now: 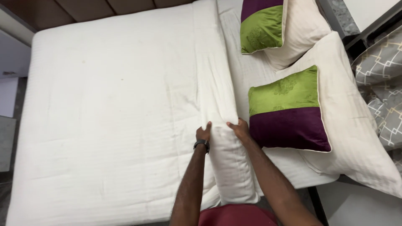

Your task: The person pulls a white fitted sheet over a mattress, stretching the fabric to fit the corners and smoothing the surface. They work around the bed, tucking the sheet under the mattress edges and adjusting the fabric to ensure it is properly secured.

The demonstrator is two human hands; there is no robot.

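Head view: both hands meet on a folded white duvet band (215, 100), a long thick fold of bedding that runs across the bed from the far edge down to the near one. The left hand (203, 134) presses against the band's left flank, fingers together and curled onto the cloth; a dark watch (201, 144) sits on that wrist. The right hand (239, 127) grips the band's right flank from above, fingers bent over the fold, so the cloth is pinched between the two hands (whether either thumb is tucked under cannot be told).

Left of the band spreads the flat white duvet (109, 113), lightly creased. Right of the band a strip of striped white sheet (245, 71) shows. On it lies a square cushion (287, 109), green on its far half and purple on its near half, just beside the right hand; it rests against a large cream pillow (351, 125). A second green-and-purple cushion (260, 25) lies farther up on another cream pillow (303, 29). At the right edge is a grey cloth with a pale lattice pattern (383, 79). No packages, labels or signs can be seen.
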